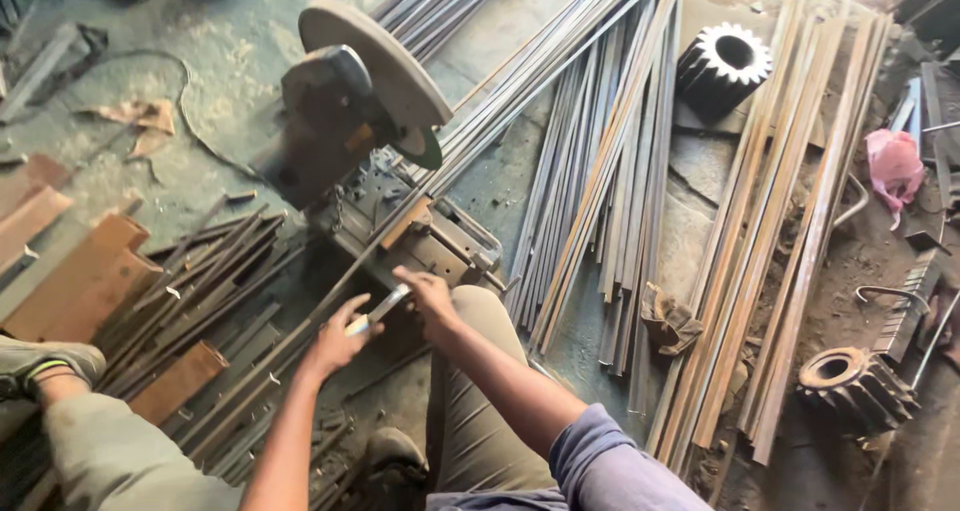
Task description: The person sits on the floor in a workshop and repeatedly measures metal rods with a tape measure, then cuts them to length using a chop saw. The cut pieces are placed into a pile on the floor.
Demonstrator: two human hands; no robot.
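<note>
1. The left hand (338,341) and right hand (430,296) meet over a small flat tool (378,309), a short silver strip with a blue-and-yellow end. The left grip is pinched shut on the coloured end. The right hand closes around the silver end.
2. The tool lies between the two hands, its long axis rising from lower left to upper right. Both hands touch it, so neither is nearer.
3. It sits just beside a long thin rod (330,311) that runs on the same diagonal through the vise (440,246) of the chop saw (345,111). Whether the tool touches the rod I cannot tell.
4. The saw's disc (385,66) is raised, well above the rod and the hands.
5. The right knee (480,316) lies directly under the right forearm, close to the vise.
6. Around them on the floor: a bundle of steel strips (600,171) to the right, rusty bars (790,211) beyond, two gears (722,66) (855,386), short dark offcuts (200,271) to the left.
</note>
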